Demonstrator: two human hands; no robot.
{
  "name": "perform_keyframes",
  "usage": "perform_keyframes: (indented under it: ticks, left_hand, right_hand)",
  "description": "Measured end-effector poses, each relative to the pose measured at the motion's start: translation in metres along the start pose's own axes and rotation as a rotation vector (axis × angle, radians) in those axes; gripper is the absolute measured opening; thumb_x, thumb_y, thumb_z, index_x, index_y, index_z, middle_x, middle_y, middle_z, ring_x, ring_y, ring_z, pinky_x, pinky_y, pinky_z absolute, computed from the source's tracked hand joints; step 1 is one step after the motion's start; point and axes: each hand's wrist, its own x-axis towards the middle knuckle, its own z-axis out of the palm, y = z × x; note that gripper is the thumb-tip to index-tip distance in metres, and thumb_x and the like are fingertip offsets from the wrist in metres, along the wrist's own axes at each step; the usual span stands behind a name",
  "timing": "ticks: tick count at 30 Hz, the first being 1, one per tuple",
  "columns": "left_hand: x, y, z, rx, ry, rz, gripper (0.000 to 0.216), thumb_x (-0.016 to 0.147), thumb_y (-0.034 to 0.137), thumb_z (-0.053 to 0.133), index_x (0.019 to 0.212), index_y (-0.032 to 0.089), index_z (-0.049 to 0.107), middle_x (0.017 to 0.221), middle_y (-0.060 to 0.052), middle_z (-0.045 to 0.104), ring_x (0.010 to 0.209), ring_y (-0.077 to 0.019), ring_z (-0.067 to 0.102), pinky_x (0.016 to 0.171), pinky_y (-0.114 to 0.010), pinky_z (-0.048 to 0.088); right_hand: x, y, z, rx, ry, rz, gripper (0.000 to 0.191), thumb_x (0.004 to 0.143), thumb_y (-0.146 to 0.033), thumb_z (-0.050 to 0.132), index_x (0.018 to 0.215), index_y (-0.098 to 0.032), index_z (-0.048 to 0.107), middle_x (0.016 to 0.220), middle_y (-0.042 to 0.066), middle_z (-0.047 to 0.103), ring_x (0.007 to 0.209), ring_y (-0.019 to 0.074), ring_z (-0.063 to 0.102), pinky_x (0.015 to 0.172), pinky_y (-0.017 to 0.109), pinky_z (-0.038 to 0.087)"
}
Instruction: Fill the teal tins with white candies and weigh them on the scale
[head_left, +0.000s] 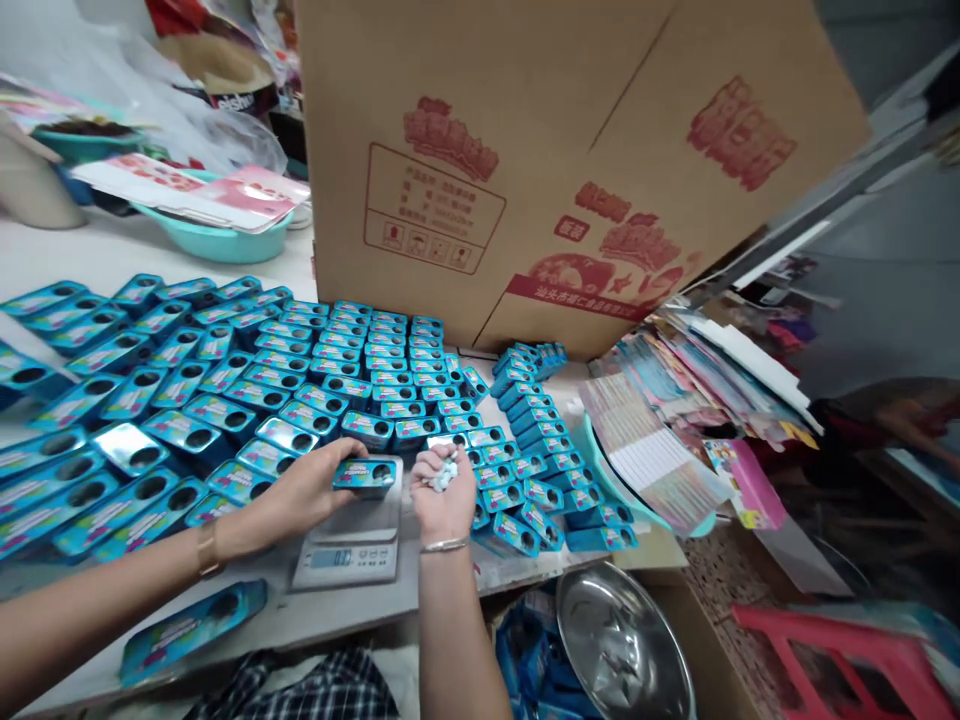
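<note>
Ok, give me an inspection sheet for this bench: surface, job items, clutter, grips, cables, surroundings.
surface: white table, mostly covered; digital scale near the front edge.
job's things: blue tin on the scale; white pieces; rows of matching tins behind.
clutter: printed cards, teal basins, a stray tin lying apart at the front edge.
grips: left hand closed on the blue tin; right hand closed on the white pieces.
cables: nothing seen.
surroundings: large cardboard box behind; steel bowl and red plastic frame lower right.
</note>
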Motion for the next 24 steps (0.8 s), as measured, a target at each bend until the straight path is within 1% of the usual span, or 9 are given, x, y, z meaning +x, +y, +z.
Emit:
perform_keyframes:
  ticks: [3, 5, 6, 8, 10, 13, 16, 19, 24]
  left_hand:
    - [-0.007, -0.002, -0.014, 0.048, 0.046, 0.088, 0.062, 0.082, 0.037, 0.066, 0.137, 0.023, 0.043, 0.140, -0.011, 0.056, 0.127, -0.0280, 0.055, 0.105, -0.042, 0.047]
    - [-0.014, -0.003, -0.030, 0.078, 0.115, 0.102, 0.075, 0.083, 0.046, 0.067, 0.146, 0.023, 0.033, 0.147, -0.012, 0.049, 0.133, -0.0294, 0.050, 0.109, -0.045, 0.044]
    - [-0.019, -0.003, -0.039, 0.076, 0.154, 0.097, 0.078, 0.083, 0.050, 0.067, 0.147, 0.023, 0.032, 0.147, -0.013, 0.048, 0.133, -0.0293, 0.049, 0.109, -0.045, 0.044]
    - [-0.027, -0.005, -0.054, 0.060, 0.205, 0.077, 0.075, 0.086, 0.053, 0.065, 0.147, 0.022, 0.033, 0.146, -0.012, 0.050, 0.132, -0.0281, 0.050, 0.109, -0.045, 0.044]
    - [-0.036, -0.007, -0.063, 0.043, 0.195, 0.061, 0.067, 0.089, 0.051, 0.061, 0.144, 0.022, 0.037, 0.145, -0.010, 0.051, 0.131, -0.0267, 0.051, 0.109, -0.045, 0.044]
    - [-0.047, -0.012, -0.067, 0.041, 0.141, 0.035, 0.058, 0.092, 0.049, 0.058, 0.140, 0.022, 0.042, 0.143, -0.008, 0.052, 0.130, -0.0251, 0.051, 0.109, -0.043, 0.044]
    - [-0.054, -0.016, -0.066, 0.057, 0.138, 0.019, 0.056, 0.093, 0.049, 0.057, 0.140, 0.024, 0.042, 0.142, -0.006, 0.053, 0.129, -0.0243, 0.052, 0.108, -0.041, 0.044]
    - [-0.056, -0.018, -0.066, 0.070, 0.137, 0.012, 0.054, 0.093, 0.048, 0.056, 0.140, 0.024, 0.042, 0.140, -0.005, 0.054, 0.127, -0.0239, 0.053, 0.106, -0.039, 0.045]
    - [-0.054, -0.019, -0.061, 0.047, 0.134, 0.064, 0.056, 0.091, 0.052, 0.058, 0.138, 0.025, 0.045, 0.139, -0.006, 0.056, 0.126, -0.0249, 0.055, 0.103, -0.038, 0.048]
  right_hand:
    - [-0.002, -0.011, 0.000, -0.061, -0.078, -0.049, 0.020, 0.084, -0.026, 0.060, 0.073, -0.022, 0.043, 0.063, -0.008, 0.043, 0.049, 0.0057, 0.035, 0.042, 0.013, 0.030]
    - [-0.005, -0.017, 0.001, -0.052, -0.078, -0.060, 0.020, 0.085, -0.026, 0.059, 0.073, -0.022, 0.044, 0.064, -0.008, 0.043, 0.049, 0.0058, 0.035, 0.041, 0.013, 0.031]
    - [-0.006, -0.019, 0.002, -0.041, -0.065, -0.063, 0.020, 0.086, -0.026, 0.058, 0.073, -0.022, 0.045, 0.064, -0.007, 0.043, 0.048, 0.0058, 0.035, 0.041, 0.014, 0.031]
    - [-0.010, -0.022, 0.004, -0.014, -0.031, -0.066, 0.019, 0.087, -0.024, 0.056, 0.072, -0.021, 0.045, 0.064, -0.007, 0.043, 0.048, 0.0057, 0.035, 0.040, 0.014, 0.032]
    - [-0.012, -0.023, 0.005, 0.028, -0.008, -0.062, 0.018, 0.088, -0.022, 0.055, 0.072, -0.021, 0.046, 0.064, -0.008, 0.043, 0.047, 0.0054, 0.036, 0.040, 0.014, 0.033]
    - [-0.014, -0.023, 0.008, 0.084, 0.018, -0.034, 0.019, 0.088, -0.019, 0.055, 0.072, -0.020, 0.046, 0.063, -0.008, 0.044, 0.049, 0.0048, 0.040, 0.041, 0.013, 0.035]
    - [-0.015, -0.022, 0.008, 0.117, 0.040, -0.010, 0.018, 0.086, -0.017, 0.056, 0.072, -0.020, 0.045, 0.063, -0.007, 0.046, 0.049, 0.0049, 0.043, 0.042, 0.013, 0.036]
    - [-0.016, -0.021, 0.007, 0.127, 0.001, -0.008, 0.017, 0.086, -0.018, 0.056, 0.074, -0.020, 0.045, 0.062, -0.008, 0.046, 0.048, 0.0044, 0.041, 0.041, 0.013, 0.033]
    - [-0.015, -0.020, 0.008, 0.027, -0.072, -0.046, 0.019, 0.087, -0.023, 0.058, 0.075, -0.021, 0.043, 0.062, -0.009, 0.046, 0.047, 0.0038, 0.039, 0.041, 0.013, 0.030]
